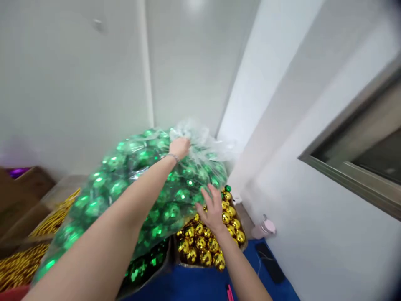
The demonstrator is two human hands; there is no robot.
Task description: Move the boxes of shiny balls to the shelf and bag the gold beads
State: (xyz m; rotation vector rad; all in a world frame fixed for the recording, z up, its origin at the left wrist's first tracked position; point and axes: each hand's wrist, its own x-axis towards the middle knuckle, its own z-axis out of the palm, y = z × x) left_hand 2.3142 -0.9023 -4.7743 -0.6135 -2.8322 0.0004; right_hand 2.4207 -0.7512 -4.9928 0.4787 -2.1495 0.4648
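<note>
A large clear plastic bag [119, 184] full of shiny green mirrored balls leans across the view. My left hand [180, 147] is closed around the bag's gathered top, where the plastic bunches up. Lower and to the right, my right hand [213, 209] has its fingers spread against or just beside the bag's right side; whether they touch it I cannot tell. Beneath that hand sits a box of gold mirrored balls [205, 251], with a small green ball [228, 188] at its far edge. More green balls [145, 267] show in a dark container under the bag.
On the left stand boxes of gold strands [21, 265] and a brown cardboard box [21, 196]. A pink cup [265, 228], a dark phone [269, 261] and a pink tool [230, 292] are on the blue tabletop [188, 286]. Walls close in behind and right, with a framed window [347, 171].
</note>
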